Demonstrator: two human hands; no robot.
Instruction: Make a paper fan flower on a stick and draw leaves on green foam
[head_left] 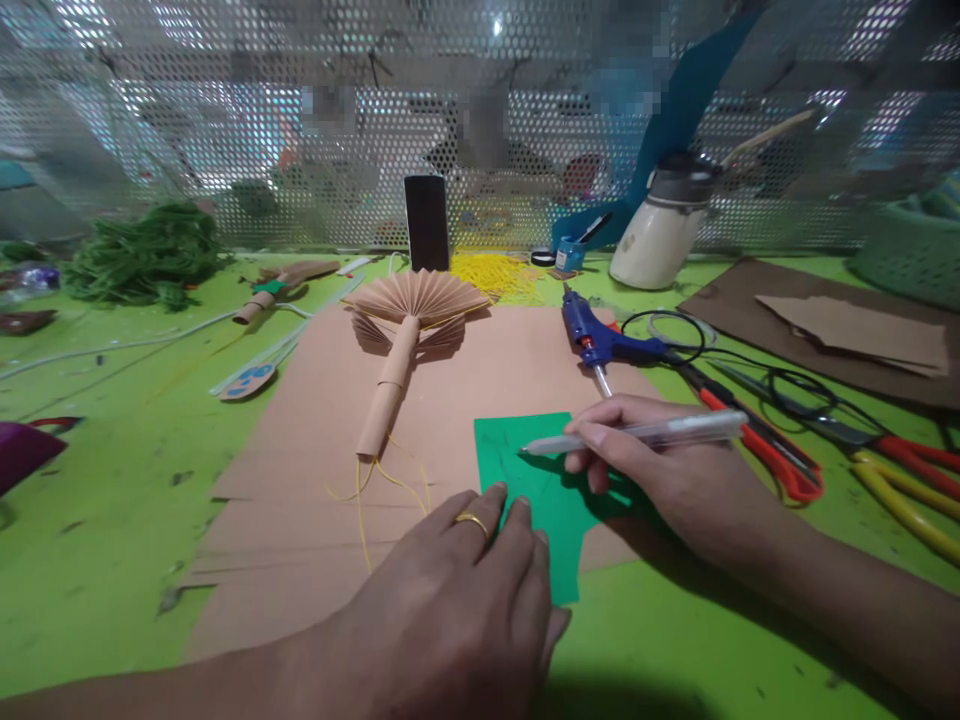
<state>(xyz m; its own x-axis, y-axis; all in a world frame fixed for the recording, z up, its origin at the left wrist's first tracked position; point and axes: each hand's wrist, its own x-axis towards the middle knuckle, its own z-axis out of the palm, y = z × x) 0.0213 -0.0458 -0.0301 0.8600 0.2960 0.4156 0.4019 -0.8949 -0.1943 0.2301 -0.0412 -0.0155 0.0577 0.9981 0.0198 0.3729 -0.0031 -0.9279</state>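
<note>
A piece of green paper (559,530) lies on brown kraft paper (300,420), with thin dark pen lines on its upper part. My right hand (645,455) pinches a pen (675,430), its tip at the green sheet's surface. Spread flat, my left hand (465,590) presses on the green paper's lower left side, a gold ring on one finger. Beyond it lies a pleated paper fan (416,300) on a rolled brown paper tube (386,395), with yellow strings trailing from the tube's near end.
A blue glue gun (592,335), a red box cutter (780,460) and scissors (892,450) lie to the right. A phone (427,222) leans at the back beside yellow shredded strands (487,275). Green string (142,255) is heaped back left; a white jug (660,235) stands back right.
</note>
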